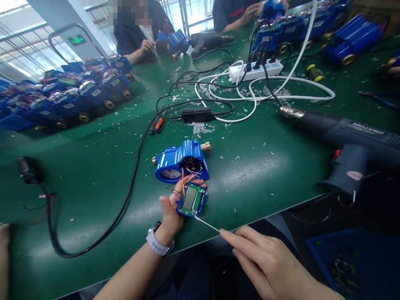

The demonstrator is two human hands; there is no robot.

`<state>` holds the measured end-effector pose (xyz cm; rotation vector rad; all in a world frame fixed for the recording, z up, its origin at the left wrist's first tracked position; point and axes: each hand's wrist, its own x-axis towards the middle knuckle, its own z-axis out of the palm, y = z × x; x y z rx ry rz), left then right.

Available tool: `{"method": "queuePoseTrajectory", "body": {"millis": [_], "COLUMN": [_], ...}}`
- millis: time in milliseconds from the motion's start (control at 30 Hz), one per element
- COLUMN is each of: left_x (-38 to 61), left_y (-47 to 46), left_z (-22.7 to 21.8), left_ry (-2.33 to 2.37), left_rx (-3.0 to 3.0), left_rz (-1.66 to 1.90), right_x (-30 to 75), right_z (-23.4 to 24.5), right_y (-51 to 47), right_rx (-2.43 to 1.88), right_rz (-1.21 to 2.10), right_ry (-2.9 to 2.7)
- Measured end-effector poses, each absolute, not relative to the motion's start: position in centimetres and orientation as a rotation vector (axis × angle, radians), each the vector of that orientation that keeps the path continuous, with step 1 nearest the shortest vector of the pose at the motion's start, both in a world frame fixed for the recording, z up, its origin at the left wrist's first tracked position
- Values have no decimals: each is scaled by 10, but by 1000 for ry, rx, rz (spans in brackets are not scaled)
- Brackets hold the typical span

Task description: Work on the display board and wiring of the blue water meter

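Head view: left hand holds circuit board; right hand pinches wire.

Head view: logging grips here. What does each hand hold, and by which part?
Left hand grips the display board by its left edge; right hand pinches the end of a thin white strand.

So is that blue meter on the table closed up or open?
Open: the meter shows an uncovered cavity; wires run from it to the board in the left hand.
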<state>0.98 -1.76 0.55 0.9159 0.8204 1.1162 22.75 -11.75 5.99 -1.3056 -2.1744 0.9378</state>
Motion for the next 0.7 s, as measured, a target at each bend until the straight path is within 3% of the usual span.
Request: {"method": "queuePoseTrajectory", "body": {"millis": [133,700], "left_x": [26,25], "left_y": [-17,-17], "left_z": [14,5], "left_ry": [932,928], "left_rx": [707,925], "left_rz": [1271,1330], "right_x": [222,210], "right_z": [56,48], "right_y": [-120,-115], "right_rx": [-1271,-1365], "right_rz": [994,971], "right_ry": [-2135,-2213]}}
